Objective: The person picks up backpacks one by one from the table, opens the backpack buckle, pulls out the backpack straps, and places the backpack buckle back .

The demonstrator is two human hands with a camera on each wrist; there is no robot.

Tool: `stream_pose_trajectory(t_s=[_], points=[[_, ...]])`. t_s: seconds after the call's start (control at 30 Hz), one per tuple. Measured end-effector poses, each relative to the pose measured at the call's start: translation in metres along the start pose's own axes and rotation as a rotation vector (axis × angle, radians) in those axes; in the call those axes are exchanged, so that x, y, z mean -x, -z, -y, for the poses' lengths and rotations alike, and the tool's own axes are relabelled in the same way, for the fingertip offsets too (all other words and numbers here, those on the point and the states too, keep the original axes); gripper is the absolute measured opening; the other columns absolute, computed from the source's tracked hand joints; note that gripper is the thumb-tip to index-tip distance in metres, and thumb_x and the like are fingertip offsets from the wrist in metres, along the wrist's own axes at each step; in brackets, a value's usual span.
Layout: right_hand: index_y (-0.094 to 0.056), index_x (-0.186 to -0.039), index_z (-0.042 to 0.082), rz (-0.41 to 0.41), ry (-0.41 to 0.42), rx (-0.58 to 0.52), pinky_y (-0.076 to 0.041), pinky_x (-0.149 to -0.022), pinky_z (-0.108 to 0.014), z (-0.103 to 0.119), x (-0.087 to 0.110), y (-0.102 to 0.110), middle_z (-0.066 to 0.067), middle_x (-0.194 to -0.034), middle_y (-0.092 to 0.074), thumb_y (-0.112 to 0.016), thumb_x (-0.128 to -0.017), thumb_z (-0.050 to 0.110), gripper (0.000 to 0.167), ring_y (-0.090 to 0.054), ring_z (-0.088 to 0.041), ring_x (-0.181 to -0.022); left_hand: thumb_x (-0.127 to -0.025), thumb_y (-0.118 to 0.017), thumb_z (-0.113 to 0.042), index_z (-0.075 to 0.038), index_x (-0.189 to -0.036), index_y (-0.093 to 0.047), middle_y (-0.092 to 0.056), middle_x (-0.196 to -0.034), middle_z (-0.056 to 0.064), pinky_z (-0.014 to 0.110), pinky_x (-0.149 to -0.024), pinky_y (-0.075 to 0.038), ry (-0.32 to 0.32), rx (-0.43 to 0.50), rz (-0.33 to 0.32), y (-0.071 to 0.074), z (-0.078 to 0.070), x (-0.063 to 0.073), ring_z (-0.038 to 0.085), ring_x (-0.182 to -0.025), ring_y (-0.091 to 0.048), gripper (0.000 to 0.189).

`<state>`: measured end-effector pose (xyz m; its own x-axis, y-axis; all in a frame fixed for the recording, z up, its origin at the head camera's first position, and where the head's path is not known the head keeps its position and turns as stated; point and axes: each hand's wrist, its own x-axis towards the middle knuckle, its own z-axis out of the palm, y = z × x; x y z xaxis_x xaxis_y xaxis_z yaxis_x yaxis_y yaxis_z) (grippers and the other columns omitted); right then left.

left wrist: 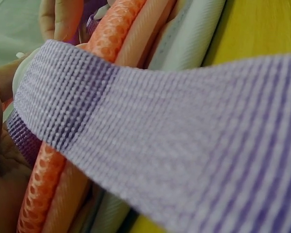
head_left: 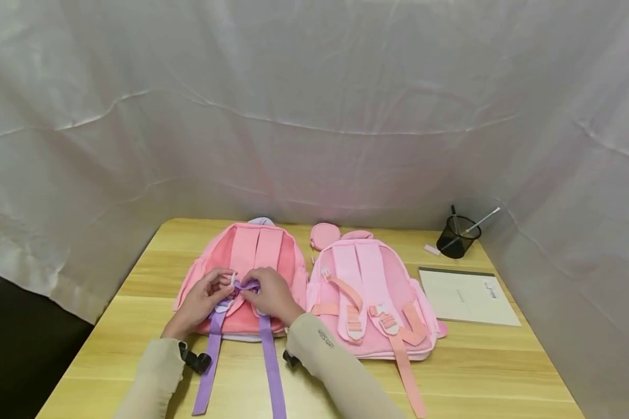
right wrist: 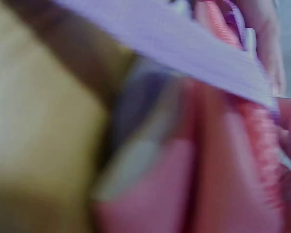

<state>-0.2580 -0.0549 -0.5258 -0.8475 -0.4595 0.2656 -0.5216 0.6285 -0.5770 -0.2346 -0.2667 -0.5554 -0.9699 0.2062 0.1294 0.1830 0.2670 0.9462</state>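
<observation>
A coral-pink backpack (head_left: 255,259) lies with its shoulder straps facing up. Over its lower part, my left hand (head_left: 201,302) pinches a small white buckle (head_left: 234,278). Opposite it, my right hand (head_left: 269,294) pinches a purple strap (head_left: 249,286) beside that buckle; fingers hide just how the two join. Two more purple webbing ends (head_left: 209,366) hang down toward the table's front. One webbing strap (left wrist: 160,111) fills much of the left wrist view, crossing the orange mesh edge (left wrist: 114,31). A purple strap (right wrist: 184,43) also crosses the blurred right wrist view.
To the right, a light pink backpack (head_left: 322,291) with orange straps lies close against the coral one. Beyond it are a notepad (head_left: 466,297), a black mesh pen cup (head_left: 453,247) and a small pink block (head_left: 432,249). Grey curtain (head_left: 314,116) surrounds the wooden table (head_left: 482,372).
</observation>
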Motion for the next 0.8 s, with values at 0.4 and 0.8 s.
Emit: stream_pose_trajectory(t_s=[0.4, 0.8], points=[[-0.074, -0.108, 0.019, 0.024, -0.033, -0.123, -0.053, -0.093, -0.022, 0.006, -0.007, -0.008, 0.005, -0.106, -0.076, -0.075, -0.096, 0.025, 0.013, -0.07, -0.006, -0.1, -0.103, -0.063, -0.01, 0.001, -0.135, -0.057, -0.069, -0.108, 0.019, 0.022, -0.078, -0.056, -0.059, 0.046, -0.008, 0.002, 0.003, -0.001, 0.008, -0.089, -0.068, 0.034], [-0.074, -0.115, 0.018, -0.12, 0.091, -0.126, -0.052, -0.092, -0.02, -0.008, 0.004, -0.023, 0.004, -0.105, -0.069, -0.071, -0.1, 0.023, 0.017, -0.067, -0.007, -0.099, -0.103, -0.064, -0.014, -0.003, -0.134, -0.058, -0.068, -0.111, 0.023, 0.022, -0.079, -0.056, -0.047, 0.044, 0.005, 0.001, 0.004, -0.003, 0.012, -0.091, -0.068, 0.033]])
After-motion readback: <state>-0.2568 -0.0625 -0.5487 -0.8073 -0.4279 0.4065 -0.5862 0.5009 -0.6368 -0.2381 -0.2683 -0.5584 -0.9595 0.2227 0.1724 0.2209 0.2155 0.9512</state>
